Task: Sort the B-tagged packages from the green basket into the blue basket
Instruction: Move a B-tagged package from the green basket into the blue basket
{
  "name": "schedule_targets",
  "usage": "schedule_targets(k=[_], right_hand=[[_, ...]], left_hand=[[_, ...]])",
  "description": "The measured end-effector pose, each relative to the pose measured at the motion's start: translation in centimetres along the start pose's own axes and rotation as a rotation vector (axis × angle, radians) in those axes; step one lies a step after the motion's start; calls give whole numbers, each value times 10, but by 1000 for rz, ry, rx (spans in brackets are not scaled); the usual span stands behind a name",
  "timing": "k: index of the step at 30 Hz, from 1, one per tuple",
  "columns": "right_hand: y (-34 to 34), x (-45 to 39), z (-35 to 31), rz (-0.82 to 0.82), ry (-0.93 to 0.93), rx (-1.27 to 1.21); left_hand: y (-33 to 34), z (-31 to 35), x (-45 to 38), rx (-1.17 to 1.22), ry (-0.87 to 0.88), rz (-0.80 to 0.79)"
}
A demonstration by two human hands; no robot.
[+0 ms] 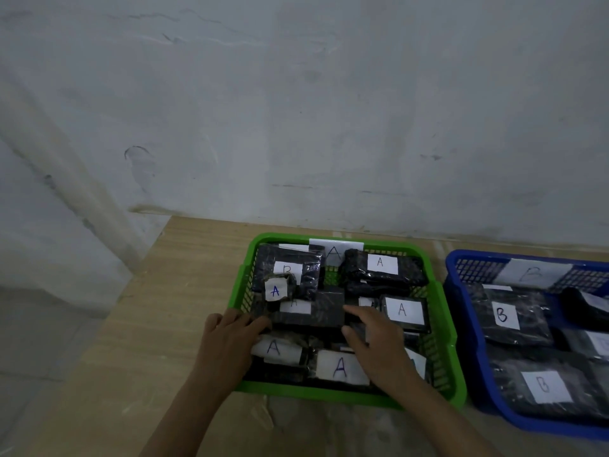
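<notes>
In the green basket (443, 311) on the tabletop (164, 311): left hand (227, 334) and right hand (372, 338) gripping either end of a black A-tagged package (316, 308). Behind it, a B-tagged package (286, 268), partly covered. Just right, blue basket (461, 311) holding B packages.

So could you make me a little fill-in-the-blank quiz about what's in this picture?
1. Both hands reach into the ____ basket.
2. The paper sign on the blue basket reads ____.
3. The left hand and right hand are on a flat ____-coloured package.
4. The blue basket sits to the ____ of the other one.

Missing words: green; B; black; right
</notes>
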State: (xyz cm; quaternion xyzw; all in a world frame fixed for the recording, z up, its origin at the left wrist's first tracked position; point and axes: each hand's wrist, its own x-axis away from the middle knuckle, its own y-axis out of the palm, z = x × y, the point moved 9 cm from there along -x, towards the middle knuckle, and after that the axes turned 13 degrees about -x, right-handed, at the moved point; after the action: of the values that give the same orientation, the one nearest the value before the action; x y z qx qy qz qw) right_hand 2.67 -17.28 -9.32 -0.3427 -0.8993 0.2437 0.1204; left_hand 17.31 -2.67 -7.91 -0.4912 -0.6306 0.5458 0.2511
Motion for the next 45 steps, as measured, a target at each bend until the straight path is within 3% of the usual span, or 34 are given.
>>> schedule_targets(k=[4,9,15,20,22,25,27,31,33,36,40,45], right_hand=[[-5,8,7,17,26,-51],[-6,15,5,-4,37,39],[-1,29,5,-103,56,243],[-40,33,8,237,-9,15],[-46,34,12,246,17,22],[-40,32,11,173,-19,69],[-30,33,8,120,-45,99],[-10,22,-2,48,-54,142],[1,10,-10,18,-70,136],[14,-15,-23,-10,-112,111],[21,-48,-35,-10,-115,77],[36,-78,-36,-33,-52,97]], left_hand=[[11,10,3,-49,74,-164],[11,20,-3,-79,116,-237],[11,15,-4,9,20,-289],[-8,32,-6,118,-12,-185],[-12,35,-8,186,-41,-221],[2,40,-7,142,-48,-425],[-3,36,-11,177,-82,-376],[-26,15,-29,328,-197,-48],[-26,2,-38,410,-276,16],[-18,-6,-51,475,-363,-32],[5,-4,-61,392,-371,-243],[8,-9,-59,552,-431,-278]])
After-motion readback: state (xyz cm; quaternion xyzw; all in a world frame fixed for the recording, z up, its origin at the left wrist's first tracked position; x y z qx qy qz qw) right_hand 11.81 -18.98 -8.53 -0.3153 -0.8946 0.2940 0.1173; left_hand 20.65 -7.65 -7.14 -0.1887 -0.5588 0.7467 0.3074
